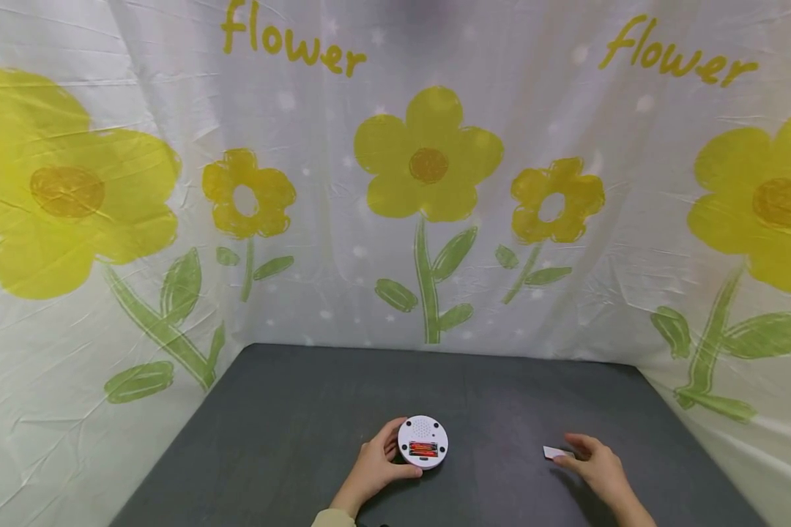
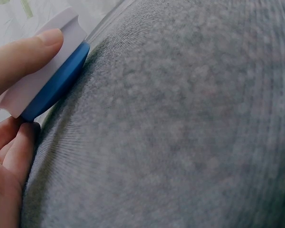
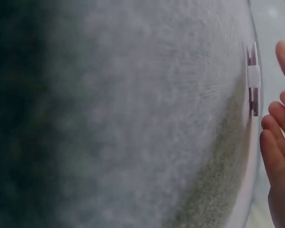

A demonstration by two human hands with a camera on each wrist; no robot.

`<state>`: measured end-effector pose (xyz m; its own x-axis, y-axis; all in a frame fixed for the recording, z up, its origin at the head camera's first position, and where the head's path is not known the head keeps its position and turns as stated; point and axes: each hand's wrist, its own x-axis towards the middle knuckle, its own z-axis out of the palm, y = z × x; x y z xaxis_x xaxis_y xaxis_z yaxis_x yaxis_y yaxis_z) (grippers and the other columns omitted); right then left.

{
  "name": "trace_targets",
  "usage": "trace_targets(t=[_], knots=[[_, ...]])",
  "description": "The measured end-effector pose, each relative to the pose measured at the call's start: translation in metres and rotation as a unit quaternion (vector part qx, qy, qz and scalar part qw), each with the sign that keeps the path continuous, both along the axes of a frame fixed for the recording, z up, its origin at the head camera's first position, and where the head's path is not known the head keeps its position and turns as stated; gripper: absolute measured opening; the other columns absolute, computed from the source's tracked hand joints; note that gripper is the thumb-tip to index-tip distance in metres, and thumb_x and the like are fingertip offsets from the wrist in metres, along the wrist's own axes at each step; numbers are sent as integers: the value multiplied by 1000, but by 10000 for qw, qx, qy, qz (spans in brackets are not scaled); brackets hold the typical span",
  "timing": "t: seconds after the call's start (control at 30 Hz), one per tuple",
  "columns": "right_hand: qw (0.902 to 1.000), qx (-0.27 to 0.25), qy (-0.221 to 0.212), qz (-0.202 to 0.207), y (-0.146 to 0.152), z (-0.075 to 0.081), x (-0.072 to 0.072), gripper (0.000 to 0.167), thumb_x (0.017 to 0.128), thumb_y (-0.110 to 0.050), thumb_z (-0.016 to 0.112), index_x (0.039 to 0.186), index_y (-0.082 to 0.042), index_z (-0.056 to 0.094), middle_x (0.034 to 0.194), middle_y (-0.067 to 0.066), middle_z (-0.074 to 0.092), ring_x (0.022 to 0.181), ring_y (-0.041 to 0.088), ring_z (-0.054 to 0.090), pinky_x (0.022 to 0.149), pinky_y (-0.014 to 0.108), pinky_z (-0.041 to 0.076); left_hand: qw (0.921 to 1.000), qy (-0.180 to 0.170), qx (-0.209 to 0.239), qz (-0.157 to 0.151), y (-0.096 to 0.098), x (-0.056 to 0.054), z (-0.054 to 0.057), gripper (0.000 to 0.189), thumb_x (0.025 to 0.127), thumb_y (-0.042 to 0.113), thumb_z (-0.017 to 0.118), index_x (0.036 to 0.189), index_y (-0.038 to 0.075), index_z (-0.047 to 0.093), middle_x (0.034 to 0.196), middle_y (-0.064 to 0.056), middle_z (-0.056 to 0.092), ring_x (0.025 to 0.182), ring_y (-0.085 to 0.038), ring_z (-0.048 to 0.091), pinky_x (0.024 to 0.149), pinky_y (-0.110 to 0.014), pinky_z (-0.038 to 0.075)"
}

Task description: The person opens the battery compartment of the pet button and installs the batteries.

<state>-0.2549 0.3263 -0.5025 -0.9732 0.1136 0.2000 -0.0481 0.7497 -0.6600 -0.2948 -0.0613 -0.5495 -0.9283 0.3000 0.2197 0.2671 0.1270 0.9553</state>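
My left hand (image 1: 372, 462) grips a round white device (image 1: 423, 427) by its left edge, thumb at the near side. Its back faces up, showing speaker holes, small dark feet and an uncovered compartment with red batteries (image 1: 423, 449). In the left wrist view the thumb presses the white casing (image 2: 69, 26), and the blue underside (image 2: 61, 83) is close over the table. Over on the right, a small white battery cover (image 1: 554, 452) lies on the table. My right hand (image 1: 596, 467) hovers beside it, fingers extended; the right wrist view shows a gap between fingertips and cover (image 3: 253, 76).
A dark grey cloth-covered table (image 1: 303, 410) spreads beneath both hands. White curtains (image 1: 329, 293) printed with yellow flowers hang behind it and along both sides.
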Motion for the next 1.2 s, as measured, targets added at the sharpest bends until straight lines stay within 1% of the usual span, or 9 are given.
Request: trace_targets(t=[0.17, 0.27, 0.4, 0.53, 0.7, 0.83, 1.03, 1.2], knots=[[9999, 92, -113, 89, 4, -3, -4, 57, 65, -22, 84, 107, 8, 62, 103, 21, 64, 89, 32, 62, 70, 34, 49, 10000, 16, 43, -14, -1, 0, 0, 83, 61, 22, 88, 133, 15, 46, 124, -9, 55, 116, -20, 50, 94, -35, 42], [9998, 95, -167, 106, 5, -4, -6, 56, 64, -21, 84, 106, 8, 62, 101, 20, 64, 86, 31, 62, 68, 34, 48, 10000, -1, 63, -13, -1, 0, 0, 84, 61, 21, 88, 133, 14, 46, 125, -9, 55, 116, -20, 50, 94, -36, 42], [9991, 284, -272, 140, 5, -3, -9, 54, 64, -22, 84, 104, 8, 63, 99, 20, 64, 87, 31, 61, 73, 41, 48, 9999, -53, 122, -23, -1, 0, 2, 85, 61, 21, 88, 134, 14, 45, 125, -10, 55, 117, -21, 49, 94, -38, 42], [9983, 487, -247, 179, 4, -3, -10, 49, 65, -20, 83, 102, 6, 65, 97, 19, 65, 87, 32, 60, 76, 47, 46, 9999, -105, 106, -13, -1, 1, 3, 86, 60, 22, 88, 134, 14, 45, 125, -11, 54, 117, -22, 49, 95, -39, 42], [9972, 686, -67, 291, 5, -4, -11, 42, 63, -14, 83, 97, 4, 67, 91, 14, 63, 81, 27, 58, 72, 42, 46, 10000, -81, 35, -8, 0, 0, 3, 84, 61, 22, 88, 133, 13, 46, 125, -11, 54, 116, -22, 49, 95, -38, 41], [9965, 728, -1, 409, 5, -3, -13, 35, 61, -11, 84, 90, 2, 67, 86, 9, 59, 77, 22, 54, 68, 37, 44, 10000, -33, 40, -22, 0, 0, 3, 83, 61, 20, 88, 132, 13, 47, 125, -10, 55, 116, -21, 50, 95, -35, 41], [9966, 647, -278, 418, 4, 0, -16, 30, 61, -8, 84, 83, 0, 64, 83, 7, 54, 75, 21, 53, 67, 36, 44, 10000, 29, 5, -29, 0, 0, 2, 81, 61, 20, 88, 131, 14, 47, 124, -10, 55, 115, -21, 50, 94, -34, 42], [9959, 636, -497, 419, 3, 1, -18, 31, 62, -9, 84, 82, 0, 62, 82, 6, 51, 75, 21, 50, 67, 37, 43, 10000, -21, 22, -20, 0, 1, 2, 82, 61, 21, 88, 132, 15, 47, 124, -9, 55, 116, -20, 50, 94, -34, 43]])
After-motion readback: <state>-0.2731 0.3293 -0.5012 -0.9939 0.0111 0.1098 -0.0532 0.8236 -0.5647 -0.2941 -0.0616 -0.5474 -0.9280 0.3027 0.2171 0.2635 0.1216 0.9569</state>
